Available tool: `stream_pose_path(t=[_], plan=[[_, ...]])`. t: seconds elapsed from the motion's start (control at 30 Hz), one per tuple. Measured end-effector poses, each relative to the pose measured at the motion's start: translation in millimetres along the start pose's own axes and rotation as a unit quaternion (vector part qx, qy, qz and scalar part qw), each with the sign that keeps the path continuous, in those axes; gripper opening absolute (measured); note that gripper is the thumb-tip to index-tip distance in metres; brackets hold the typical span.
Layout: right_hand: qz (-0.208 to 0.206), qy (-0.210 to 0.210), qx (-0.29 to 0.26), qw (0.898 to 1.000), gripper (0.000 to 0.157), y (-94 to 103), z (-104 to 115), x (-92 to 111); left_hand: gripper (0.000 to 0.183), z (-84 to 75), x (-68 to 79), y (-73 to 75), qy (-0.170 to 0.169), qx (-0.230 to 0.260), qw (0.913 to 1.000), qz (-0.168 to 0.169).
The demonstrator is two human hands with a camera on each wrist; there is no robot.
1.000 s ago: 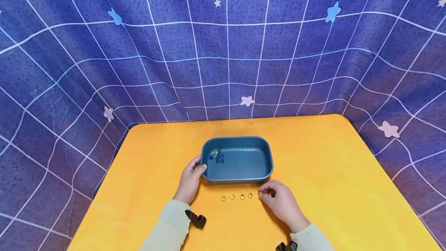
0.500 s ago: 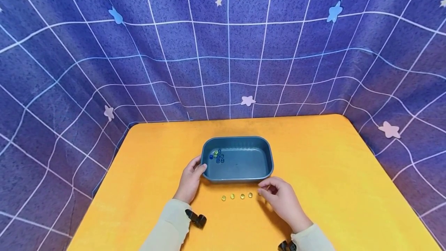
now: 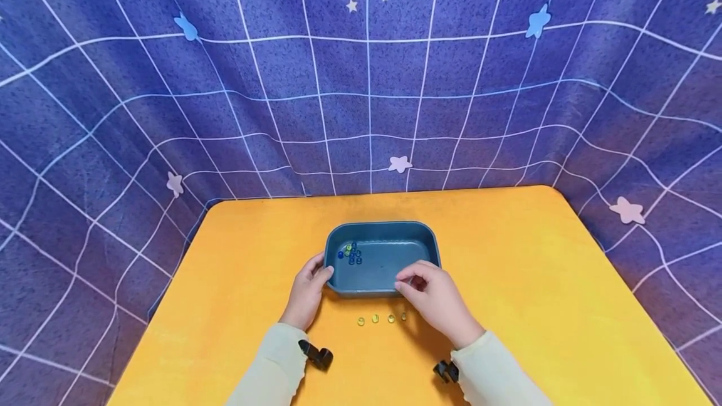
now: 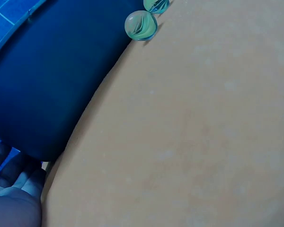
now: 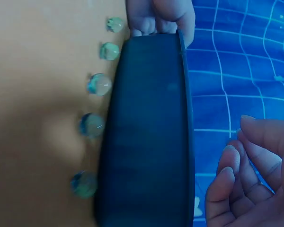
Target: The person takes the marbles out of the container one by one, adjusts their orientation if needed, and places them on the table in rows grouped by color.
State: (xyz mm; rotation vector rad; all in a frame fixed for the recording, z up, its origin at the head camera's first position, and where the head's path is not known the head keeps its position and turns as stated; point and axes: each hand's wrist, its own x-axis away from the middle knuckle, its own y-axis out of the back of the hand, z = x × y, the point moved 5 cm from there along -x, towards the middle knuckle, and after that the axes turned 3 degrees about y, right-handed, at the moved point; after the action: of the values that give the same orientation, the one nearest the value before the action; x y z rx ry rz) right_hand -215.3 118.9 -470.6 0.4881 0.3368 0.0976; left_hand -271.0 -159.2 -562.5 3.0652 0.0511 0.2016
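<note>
A dark blue rectangular tub [image 3: 381, 294] stands on the yellow table. My left hand [image 3: 306, 293] grips its left end, thumb on the rim and fingers outside. Several blue and yellow glass marbles lie in its left part. My right hand [image 3: 437, 299] is above the tub's front right rim, fingers loosely bent, thumb and index tips close together; no marble shows between them. In front of the tub is a row of clear marbles [image 3: 392, 318] with yellow-green swirls. The right-end marble [image 5: 84, 183] shows in the right wrist view; in the head view my hand hides it.
The yellow table [image 3: 271, 243] extends around the tub on both sides. A blue-purple curtain [image 3: 366, 111] with a white grid and stars hangs behind the table and along both sides. Black camera mounts [image 3: 316, 354] sit on both wrists.
My right hand has left the right-end marble in the row, rising and moving forward and left over the tub's front rim. My left hand keeps its hold on the tub.
</note>
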Motion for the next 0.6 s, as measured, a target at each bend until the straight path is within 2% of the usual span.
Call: stream_pose_path(t=[0.4,0.6], plan=[[0.046,0.039,0.053,0.997,0.006,-29.2,26,-50,0.042,-2.6,1.2,0.0,-0.013,-0.002,0.9999,-0.002],[0.067,0.055,0.06,0.994,0.008,-43.4,39,-72,0.043,-4.1,1.1,0.6,-0.011,-0.007,0.9999,-0.007]])
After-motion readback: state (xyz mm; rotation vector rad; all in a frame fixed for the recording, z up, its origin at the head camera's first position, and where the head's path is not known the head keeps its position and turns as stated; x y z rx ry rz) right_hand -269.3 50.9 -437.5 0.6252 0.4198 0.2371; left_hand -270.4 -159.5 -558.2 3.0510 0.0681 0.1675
